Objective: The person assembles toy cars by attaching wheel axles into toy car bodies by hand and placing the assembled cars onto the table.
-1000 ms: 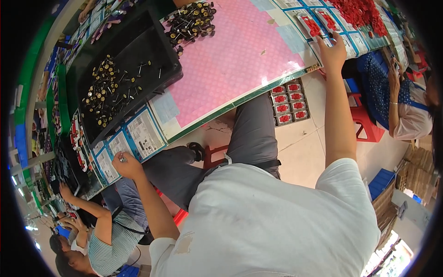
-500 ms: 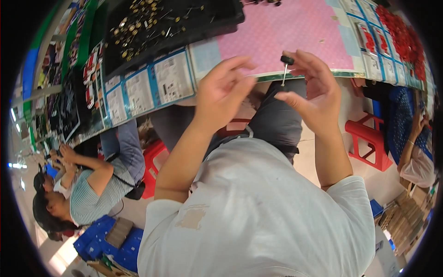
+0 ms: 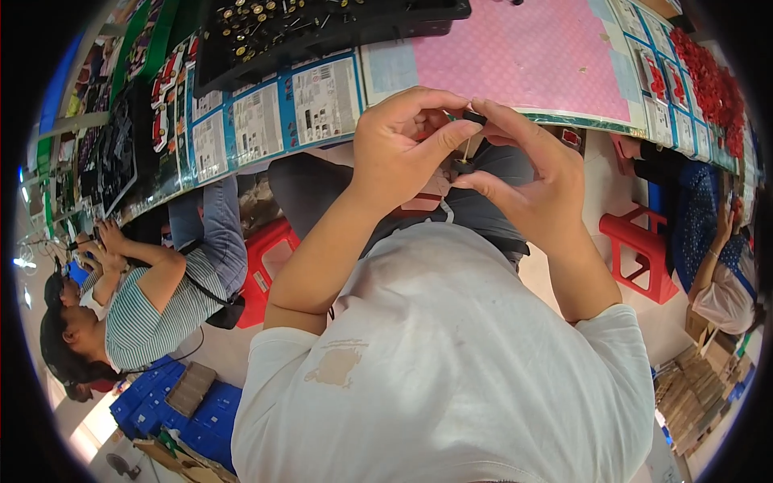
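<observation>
Both hands meet above the lap, just below the table edge (image 3: 564,121): the left hand (image 3: 398,149) and right hand (image 3: 535,181) pinch between their fingertips a small black part (image 3: 473,118) with a thin pin hanging from it. On the table, a black tray (image 3: 322,24) holds many small brass and black parts, beside a pink mat (image 3: 531,56); red parts (image 3: 708,76) are heaped at the far right

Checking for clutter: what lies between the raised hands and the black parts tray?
In the head view, the table edge with printed sheets lies between the hands and the tray.
</observation>
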Demonstrator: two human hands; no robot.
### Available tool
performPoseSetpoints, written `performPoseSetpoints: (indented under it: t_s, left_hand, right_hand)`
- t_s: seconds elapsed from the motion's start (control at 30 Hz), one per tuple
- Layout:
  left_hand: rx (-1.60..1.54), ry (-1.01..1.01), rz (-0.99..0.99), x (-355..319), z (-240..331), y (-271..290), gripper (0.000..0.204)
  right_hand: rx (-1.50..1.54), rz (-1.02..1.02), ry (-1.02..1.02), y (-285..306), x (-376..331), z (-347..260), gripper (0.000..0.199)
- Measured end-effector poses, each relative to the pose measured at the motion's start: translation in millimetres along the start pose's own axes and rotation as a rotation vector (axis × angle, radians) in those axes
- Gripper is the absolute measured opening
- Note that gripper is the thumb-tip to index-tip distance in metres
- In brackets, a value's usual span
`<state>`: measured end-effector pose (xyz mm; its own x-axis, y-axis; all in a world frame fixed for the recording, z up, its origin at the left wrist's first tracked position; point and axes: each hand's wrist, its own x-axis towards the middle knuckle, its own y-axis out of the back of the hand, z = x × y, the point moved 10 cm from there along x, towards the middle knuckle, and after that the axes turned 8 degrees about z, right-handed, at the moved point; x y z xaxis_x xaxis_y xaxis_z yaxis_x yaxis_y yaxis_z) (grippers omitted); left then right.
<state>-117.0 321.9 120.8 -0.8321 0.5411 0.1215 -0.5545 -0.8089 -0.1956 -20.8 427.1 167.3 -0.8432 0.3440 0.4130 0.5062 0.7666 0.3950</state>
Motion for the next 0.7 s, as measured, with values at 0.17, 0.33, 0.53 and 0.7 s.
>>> performPoseSetpoints:
  t_s: [0.17, 0.33, 0.53, 0.7]
  left_hand:
    - [-0.101, -0.014, -0.042, -6.2, 6.9, 2.2, 0.017]
    - [-0.171, -0.115, -0.071, -12.9, 11.9, 9.6, 0.016]
    - [-0.124, -0.176, -0.118, -20.5, 12.8, 4.1, 0.015]
    - [-0.093, -0.291, -0.088, -24.5, 21.4, -1.5, 0.013]
  right_hand:
    - [0.263, -0.001, -0.009, -9.8, -5.2, 3.9, 0.068]
    - [0.768, -0.112, -0.147, -21.9, -5.6, 6.4, 0.057]
    - [0.235, 0.054, 0.07, -6.7, -1.2, -3.5, 0.018]
    - [0.084, 0.089, 0.191, -1.1, 2.3, -16.3, 0.01]
